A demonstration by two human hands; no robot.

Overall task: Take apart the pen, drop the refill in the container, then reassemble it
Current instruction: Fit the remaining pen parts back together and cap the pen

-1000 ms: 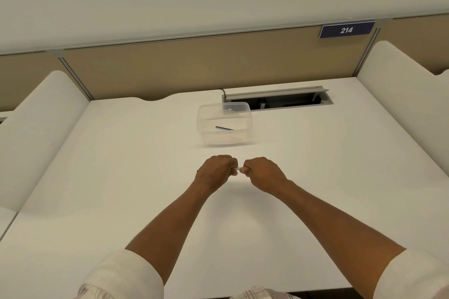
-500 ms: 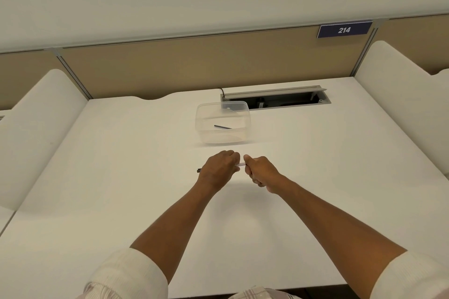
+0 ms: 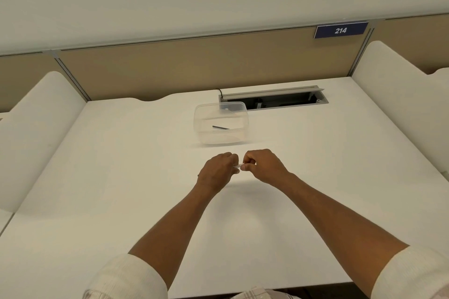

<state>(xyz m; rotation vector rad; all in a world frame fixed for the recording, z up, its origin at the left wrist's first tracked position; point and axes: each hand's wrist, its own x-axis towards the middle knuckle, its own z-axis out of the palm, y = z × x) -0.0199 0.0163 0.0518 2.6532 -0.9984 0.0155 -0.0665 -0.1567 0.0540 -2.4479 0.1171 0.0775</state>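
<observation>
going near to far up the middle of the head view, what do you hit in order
sleeves → hands, left hand and right hand, gripping the pen → clear container with the refill inside → cable slot → tan partition → sign 214

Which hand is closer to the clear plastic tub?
The right hand, narrowly. It sits just below the tub, under its right half. The left hand is under the tub's left half, slightly lower. Both grip the pen.
</observation>
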